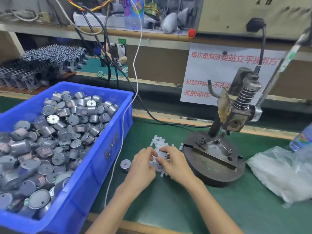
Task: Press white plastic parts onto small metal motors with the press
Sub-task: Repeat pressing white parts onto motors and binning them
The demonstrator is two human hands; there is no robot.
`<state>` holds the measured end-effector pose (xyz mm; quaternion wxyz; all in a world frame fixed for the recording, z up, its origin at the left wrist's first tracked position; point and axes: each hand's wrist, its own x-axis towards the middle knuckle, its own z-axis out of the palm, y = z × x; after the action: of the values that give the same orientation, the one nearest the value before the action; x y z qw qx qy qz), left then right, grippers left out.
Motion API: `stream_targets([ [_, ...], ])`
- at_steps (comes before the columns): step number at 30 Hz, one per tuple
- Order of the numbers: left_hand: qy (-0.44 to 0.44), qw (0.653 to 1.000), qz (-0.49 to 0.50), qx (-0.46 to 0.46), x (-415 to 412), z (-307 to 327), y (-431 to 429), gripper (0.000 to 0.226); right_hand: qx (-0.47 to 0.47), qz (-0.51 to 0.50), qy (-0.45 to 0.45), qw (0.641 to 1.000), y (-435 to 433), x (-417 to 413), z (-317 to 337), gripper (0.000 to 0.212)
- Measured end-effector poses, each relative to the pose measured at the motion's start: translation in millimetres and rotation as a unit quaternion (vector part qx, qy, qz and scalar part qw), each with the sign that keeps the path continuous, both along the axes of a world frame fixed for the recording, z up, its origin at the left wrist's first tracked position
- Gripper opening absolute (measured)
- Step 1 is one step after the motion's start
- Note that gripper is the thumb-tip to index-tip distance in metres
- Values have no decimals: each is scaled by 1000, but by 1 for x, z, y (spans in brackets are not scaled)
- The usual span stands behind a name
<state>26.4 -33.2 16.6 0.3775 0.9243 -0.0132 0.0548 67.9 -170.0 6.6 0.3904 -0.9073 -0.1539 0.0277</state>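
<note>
Metal motor (162,155), both hands pinching it

The crate (94,159) is glossy blue plastic. The motors (50,132) inside it are dull grey metal with smooth faces. The small parts (157,142) are matt white plastic. The press (217,159) is dark, worn metal with rusty spots. The tabletop (185,208) has a matt green mat. The bag (278,173) is thin, crinkled clear plastic.

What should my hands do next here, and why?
Probably seat a white part on the motor held between both hands above the pile of white parts, then carry it to the press base, whose fixture looks empty.
</note>
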Motion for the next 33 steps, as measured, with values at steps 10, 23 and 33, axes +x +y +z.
stream_targets([
  [10, 83, 985, 52, 142, -1, -10, -8, 9, 130, -69, 50, 988, -24, -13, 3, 8],
  [23, -4, 993, 45, 105, -11, -12, -14, 9, 190, -31, 115, 975, -44, -26, 1, 9],
  [33, 21, 997, -61, -38, -28, -30, -43, 14, 48, 11, 45, 998, -67, -43, -3, 23],
])
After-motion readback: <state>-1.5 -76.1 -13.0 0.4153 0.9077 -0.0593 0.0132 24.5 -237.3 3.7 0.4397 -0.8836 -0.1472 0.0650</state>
